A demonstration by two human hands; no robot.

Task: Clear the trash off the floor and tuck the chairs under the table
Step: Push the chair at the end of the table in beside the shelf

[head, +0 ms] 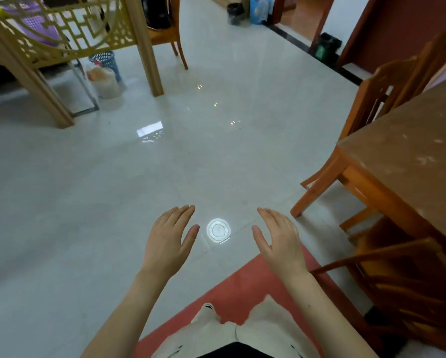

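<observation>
My left hand (169,240) and my right hand (280,239) are held out flat over the pale tiled floor, fingers apart, holding nothing. A wooden table (407,153) with a worn brown top fills the right side. One wooden chair (371,104) stands at its far end, close against the table. A second wooden chair (397,277) stands near me at the table's side, its seat partly under the top. No trash shows on the floor between my hands; the bright ring there is a lamp's reflection (218,230).
A blue mesh waste basket (105,62) and a pale plastic bag (104,82) stand at the far left behind a yellow lattice partition (61,34). Another wooden chair (170,34) is beyond it. Dark bins (327,46) stand by the red wall. A red mat (242,285) lies under my feet.
</observation>
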